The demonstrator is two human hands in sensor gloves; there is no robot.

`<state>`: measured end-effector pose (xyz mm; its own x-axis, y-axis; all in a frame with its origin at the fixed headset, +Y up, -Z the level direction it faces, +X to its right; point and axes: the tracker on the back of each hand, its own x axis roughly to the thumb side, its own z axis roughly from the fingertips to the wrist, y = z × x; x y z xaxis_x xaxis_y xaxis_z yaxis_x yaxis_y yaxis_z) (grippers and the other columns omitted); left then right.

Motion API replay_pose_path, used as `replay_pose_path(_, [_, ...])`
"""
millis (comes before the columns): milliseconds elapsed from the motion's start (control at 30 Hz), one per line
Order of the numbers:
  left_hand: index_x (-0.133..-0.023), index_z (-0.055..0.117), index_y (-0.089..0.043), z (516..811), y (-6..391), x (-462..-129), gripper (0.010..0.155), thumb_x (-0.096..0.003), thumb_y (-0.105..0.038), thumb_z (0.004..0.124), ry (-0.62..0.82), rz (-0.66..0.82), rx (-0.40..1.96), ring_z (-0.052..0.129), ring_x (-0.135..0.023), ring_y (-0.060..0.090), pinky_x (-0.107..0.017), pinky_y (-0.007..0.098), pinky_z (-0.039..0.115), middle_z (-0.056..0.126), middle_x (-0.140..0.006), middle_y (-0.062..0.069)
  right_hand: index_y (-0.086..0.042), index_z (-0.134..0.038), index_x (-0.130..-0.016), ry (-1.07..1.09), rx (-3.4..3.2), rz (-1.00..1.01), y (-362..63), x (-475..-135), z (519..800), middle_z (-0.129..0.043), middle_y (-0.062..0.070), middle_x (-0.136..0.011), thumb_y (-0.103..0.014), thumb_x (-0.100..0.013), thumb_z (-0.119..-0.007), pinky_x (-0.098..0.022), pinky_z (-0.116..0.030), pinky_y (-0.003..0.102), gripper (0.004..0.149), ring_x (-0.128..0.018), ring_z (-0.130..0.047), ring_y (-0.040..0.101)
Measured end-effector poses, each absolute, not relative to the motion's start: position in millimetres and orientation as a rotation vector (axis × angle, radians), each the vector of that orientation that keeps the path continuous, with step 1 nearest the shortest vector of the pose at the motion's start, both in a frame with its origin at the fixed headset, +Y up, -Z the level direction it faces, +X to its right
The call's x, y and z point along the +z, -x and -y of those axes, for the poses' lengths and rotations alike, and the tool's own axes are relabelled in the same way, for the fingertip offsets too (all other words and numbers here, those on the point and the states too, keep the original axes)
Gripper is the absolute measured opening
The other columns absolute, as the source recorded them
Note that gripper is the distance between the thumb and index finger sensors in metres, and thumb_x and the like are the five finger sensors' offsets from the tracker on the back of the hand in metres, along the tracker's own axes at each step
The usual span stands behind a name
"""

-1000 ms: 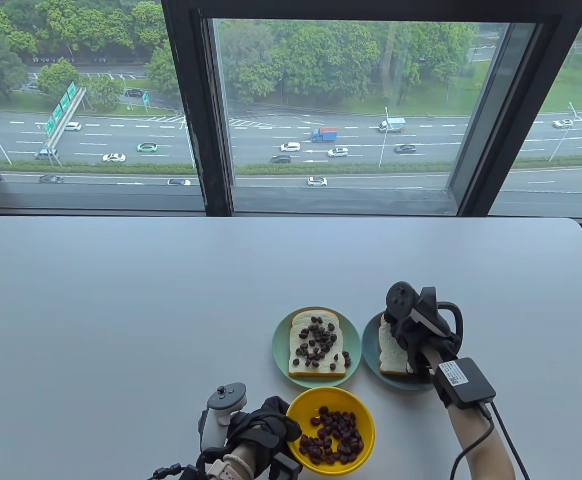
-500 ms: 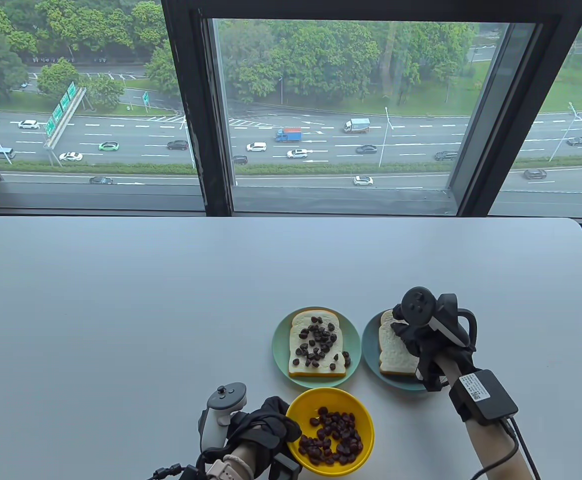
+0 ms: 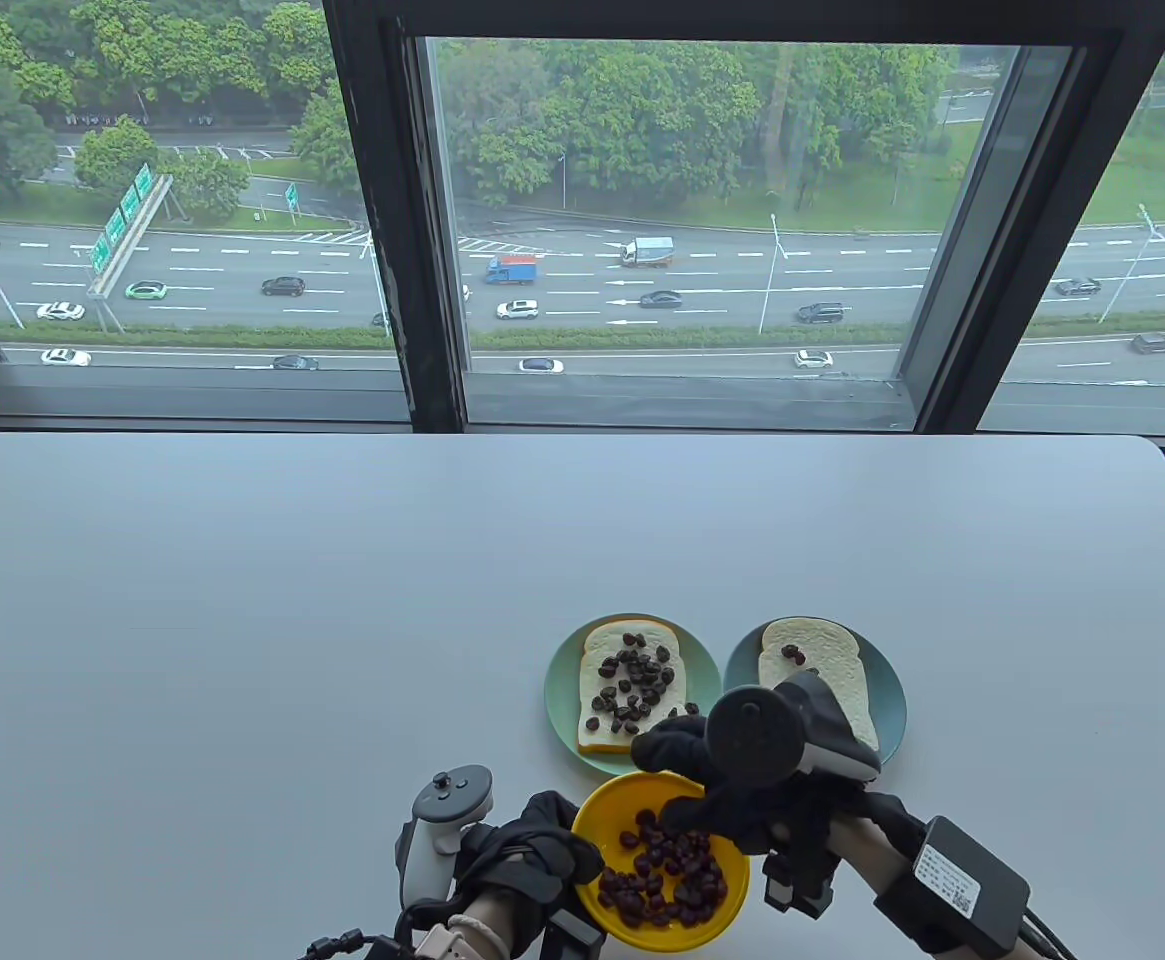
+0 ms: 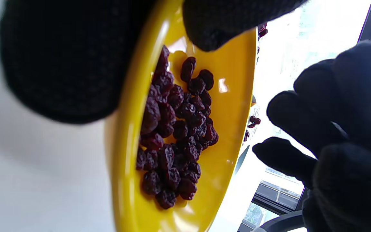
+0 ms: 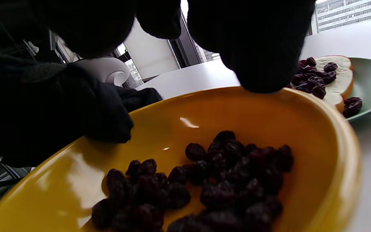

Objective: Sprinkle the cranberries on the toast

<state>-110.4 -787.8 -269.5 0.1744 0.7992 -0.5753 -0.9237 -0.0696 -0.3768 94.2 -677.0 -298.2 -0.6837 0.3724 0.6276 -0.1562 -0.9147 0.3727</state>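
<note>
White table bears yellow bowl before a window.

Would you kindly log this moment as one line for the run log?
left hand: grips bowl rim | right hand: above bowl cranberries, holds nothing seen | left toast: covered | right toast: few berries

Yellow bowl containing dark red cranberries. Pale white toast slices with tan crust, dotted with dark cranberries, on two plates: light green plate and grey-blue plate. Black gloves on left hand and right hand; grey tracker. Light grey table.
</note>
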Motion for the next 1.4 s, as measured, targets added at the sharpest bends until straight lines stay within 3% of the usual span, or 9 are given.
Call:
replay_pose_path(200, [-0.082,0.055,-0.018,780,107,-266,0.051,-0.0373,-0.017,0.08,0.745,-0.189,1.501,0.079,-0.038,0.037,-0.012,0.038,0.098,0.065,-0.067,0.022,-0.025,-0.036,-0.1,-1.166,2.891,-0.542,-78,-274,701,-0.036,0.02,-0.102,-0.05,-0.035,-0.074,-0.055,-0.079,0.032,0.079,-0.089,-0.058,0.043])
replay_pose_path(300, [-0.081,0.056,-0.018,779,105,-264,0.051,-0.0364,-0.017,0.081,0.734,-0.183,1.485,0.079,-0.037,0.038,-0.01,0.038,0.099,0.065,-0.066,0.022,-0.025,-0.03,-0.101,-1.139,2.853,-0.637,-71,-267,711,-0.031,0.022,-0.102,-0.051,-0.035,-0.074,-0.057,-0.075,0.038,0.082,-0.09,-0.051,0.047])
replay_pose_path(433, [-0.081,0.056,-0.017,781,106,-261,0.051,-0.036,-0.017,0.081,0.747,-0.193,1.474,0.077,-0.036,0.039,-0.009,0.039,0.098,0.064,-0.065,0.024,-0.028,-0.032,-0.1,-1.171,2.934,-0.612,-62,-264,721,-0.032,0.019,-0.101,-0.049,-0.035,-0.073,-0.055,-0.076,0.036,0.08,-0.088,-0.053,0.043])
replay_pose_path(600, [-0.08,0.055,-0.017,780,104,-260,0.051,-0.0359,-0.016,0.081,0.749,-0.179,1.485,0.076,-0.036,0.039,-0.01,0.04,0.098,0.063,-0.066,0.024,-0.031,-0.051,-0.091,-1.215,3.052,-0.299,-53,-259,721,-0.051,0.009,-0.096,-0.041,-0.032,-0.077,-0.048,-0.085,0.032,0.065,-0.082,-0.069,0.036])
replay_pose_path(667, [-0.08,0.055,-0.017,781,102,-259,0.051,-0.0358,-0.016,0.081,0.768,-0.174,1.494,0.077,-0.036,0.039,-0.009,0.039,0.098,0.063,-0.065,0.024,-0.036,-0.063,-0.08,-1.215,3.031,-0.191,-52,-252,716,-0.06,0.004,-0.093,-0.031,-0.036,-0.079,-0.044,-0.089,0.03,0.047,-0.077,-0.077,0.032])
replay_pose_path(700, [-0.08,0.055,-0.016,781,101,-259,0.051,-0.0358,-0.016,0.081,0.766,-0.185,1.505,0.076,-0.036,0.039,-0.009,0.04,0.098,0.063,-0.065,0.024,-0.037,-0.063,-0.078,-1.215,3.077,-0.248,-51,-257,718,-0.06,0.002,-0.092,-0.031,-0.037,-0.079,-0.045,-0.089,0.029,0.045,-0.077,-0.077,0.031])
replay_pose_path(933, [-0.081,0.055,-0.017,785,102,-261,0.051,-0.0364,-0.016,0.08,0.782,-0.193,1.495,0.077,-0.036,0.039,-0.01,0.039,0.098,0.063,-0.066,0.023,-0.04,-0.079,-0.056,-1.22,3.026,-0.118,-57,-258,715,-0.078,-0.008,-0.074,-0.03,-0.028,-0.088,-0.027,-0.098,0.019,0.03,-0.06,-0.089,0.023])
replay_pose_path(1067, [-0.081,0.055,-0.019,784,103,-265,0.051,-0.037,-0.017,0.08,0.768,-0.182,1.447,0.078,-0.037,0.037,-0.011,0.037,0.098,0.065,-0.067,0.022,-0.04,-0.081,-0.053,-1.206,3.007,-0.034,-62,-259,710,-0.081,-0.009,-0.07,-0.031,-0.026,-0.089,-0.026,-0.099,0.018,0.03,-0.057,-0.092,0.02])
replay_pose_path(1400, [-0.082,0.054,-0.019,786,107,-266,0.051,-0.0375,-0.018,0.079,0.779,-0.213,1.427,0.079,-0.038,0.036,-0.011,0.037,0.098,0.065,-0.067,0.021,-0.037,-0.082,-0.053,-1.073,2.831,-0.044,-81,-267,693,-0.083,-0.006,-0.069,-0.029,-0.025,-0.089,-0.026,-0.099,0.016,0.03,-0.054,-0.095,0.018])
